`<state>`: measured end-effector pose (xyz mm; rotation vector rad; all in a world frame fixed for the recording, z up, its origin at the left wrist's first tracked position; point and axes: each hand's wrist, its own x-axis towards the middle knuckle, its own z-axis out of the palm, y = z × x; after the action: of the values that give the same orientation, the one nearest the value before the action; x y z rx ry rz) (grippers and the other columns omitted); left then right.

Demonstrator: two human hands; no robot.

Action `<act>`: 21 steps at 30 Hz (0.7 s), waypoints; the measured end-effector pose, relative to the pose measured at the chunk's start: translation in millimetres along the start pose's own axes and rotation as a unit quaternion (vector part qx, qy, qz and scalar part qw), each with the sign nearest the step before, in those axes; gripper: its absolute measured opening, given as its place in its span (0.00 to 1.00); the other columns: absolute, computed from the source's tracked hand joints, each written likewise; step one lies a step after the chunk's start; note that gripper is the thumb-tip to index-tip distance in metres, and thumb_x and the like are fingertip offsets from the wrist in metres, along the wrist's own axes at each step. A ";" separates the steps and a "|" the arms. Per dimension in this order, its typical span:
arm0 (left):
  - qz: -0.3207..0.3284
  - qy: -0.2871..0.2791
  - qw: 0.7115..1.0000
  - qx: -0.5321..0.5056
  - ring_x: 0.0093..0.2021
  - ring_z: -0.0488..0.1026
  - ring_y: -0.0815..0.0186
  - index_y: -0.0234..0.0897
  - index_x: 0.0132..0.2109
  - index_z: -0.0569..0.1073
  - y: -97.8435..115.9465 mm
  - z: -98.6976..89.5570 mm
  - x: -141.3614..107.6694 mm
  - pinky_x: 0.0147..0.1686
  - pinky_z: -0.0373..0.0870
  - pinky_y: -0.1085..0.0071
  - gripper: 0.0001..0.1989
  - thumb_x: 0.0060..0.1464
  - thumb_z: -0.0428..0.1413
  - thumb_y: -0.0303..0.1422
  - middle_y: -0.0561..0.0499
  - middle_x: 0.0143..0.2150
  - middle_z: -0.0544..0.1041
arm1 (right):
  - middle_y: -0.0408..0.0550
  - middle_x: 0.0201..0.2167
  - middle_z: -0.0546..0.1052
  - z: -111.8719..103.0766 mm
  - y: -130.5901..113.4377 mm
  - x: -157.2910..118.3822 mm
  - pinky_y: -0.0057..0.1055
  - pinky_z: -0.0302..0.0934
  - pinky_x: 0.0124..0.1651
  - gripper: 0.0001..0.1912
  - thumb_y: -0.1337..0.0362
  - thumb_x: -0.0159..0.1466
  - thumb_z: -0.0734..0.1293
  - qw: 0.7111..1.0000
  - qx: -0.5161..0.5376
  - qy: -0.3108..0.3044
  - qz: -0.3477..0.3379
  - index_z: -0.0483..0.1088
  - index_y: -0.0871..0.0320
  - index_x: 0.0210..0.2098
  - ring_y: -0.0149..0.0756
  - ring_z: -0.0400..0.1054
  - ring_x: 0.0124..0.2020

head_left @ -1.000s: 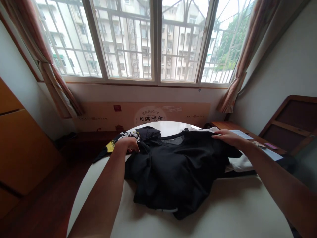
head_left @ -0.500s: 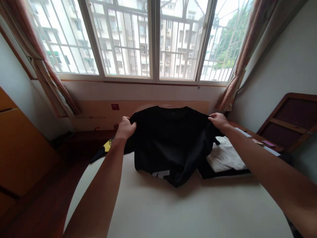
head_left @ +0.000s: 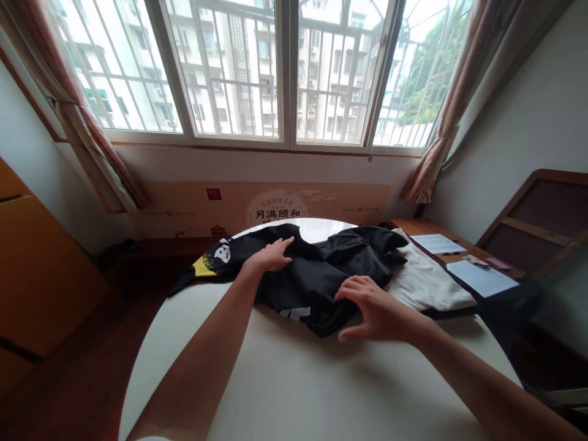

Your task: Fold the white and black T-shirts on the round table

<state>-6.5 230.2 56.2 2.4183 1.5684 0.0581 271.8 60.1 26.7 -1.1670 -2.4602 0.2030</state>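
Observation:
A black T-shirt [head_left: 298, 278] lies rumpled on the white round table [head_left: 285, 380], its neck toward the window and a pale print near its front hem. Over its left part rests my left hand [head_left: 274, 254], fingers stretched out and holding nothing. My right hand [head_left: 367, 303] is beside the shirt's lower right, fingers curved and apart from the thumb, with nothing between them. To the left lies a black garment with a yellow patch and white print [head_left: 223, 254], partly overlapped by the shirt. On the right, a folded white garment [head_left: 425, 278] sits on dark cloth.
Behind the table on the right, a wooden surface [head_left: 399, 226] holds papers [head_left: 482, 278] and a pen. A brown framed panel [head_left: 537, 226] leans at the right wall. A printed board [head_left: 184, 205] stands below the window, and an orange cabinet [head_left: 50, 275] is at left.
The black T-shirt, held up by its shoulders before, has come down onto the table. Both hands have let go of it and moved inward, the right one also toward me.

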 end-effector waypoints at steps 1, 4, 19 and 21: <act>-0.027 0.030 0.999 0.016 0.75 0.54 0.42 0.44 0.78 0.48 3.2 5.2 2.0 0.70 0.54 0.49 0.41 0.63 0.54 0.39 0.41 0.80 0.46 | 0.54 0.50 0.78 4.3 0.4 -4.1 0.53 0.55 0.66 0.27 0.54 0.55 0.80 1.000 -0.005 -0.012 -0.007 0.75 0.54 0.51 0.54 0.68 0.58; -0.084 0.028 0.995 0.047 0.74 0.56 0.36 0.38 0.78 0.50 11.6 5.8 1.4 0.68 0.56 0.43 0.38 0.66 0.51 0.42 0.34 0.79 0.48 | 0.52 0.49 0.80 13.2 13.2 -6.9 0.53 0.54 0.67 0.17 0.70 0.59 0.70 1.000 0.001 0.020 -0.006 0.75 0.54 0.48 0.50 0.71 0.56; 0.118 -0.149 0.981 0.049 0.52 0.78 0.44 0.39 0.55 0.76 127.3 -7.6 -55.2 0.44 0.73 0.65 0.38 0.35 0.73 0.45 0.40 0.53 0.81 | 0.55 0.39 0.70 9.0 57.9 -5.3 0.49 0.64 0.48 0.08 0.63 0.63 0.67 0.871 -0.142 0.411 0.229 0.65 0.54 0.42 0.54 0.65 0.43; 0.119 -0.135 0.981 0.076 0.49 0.79 0.47 0.38 0.48 0.78 124.3 -5.3 -48.0 0.41 0.72 0.65 0.20 0.46 0.66 0.35 0.39 0.51 0.82 | 0.53 0.36 0.69 9.5 53.9 -5.3 0.48 0.64 0.47 0.05 0.64 0.64 0.67 0.863 -0.166 0.424 0.217 0.65 0.52 0.38 0.52 0.63 0.40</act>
<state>83.5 140.1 95.8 2.5877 1.2019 -0.3425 308.9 90.9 0.4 -1.5156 -1.4643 -0.5314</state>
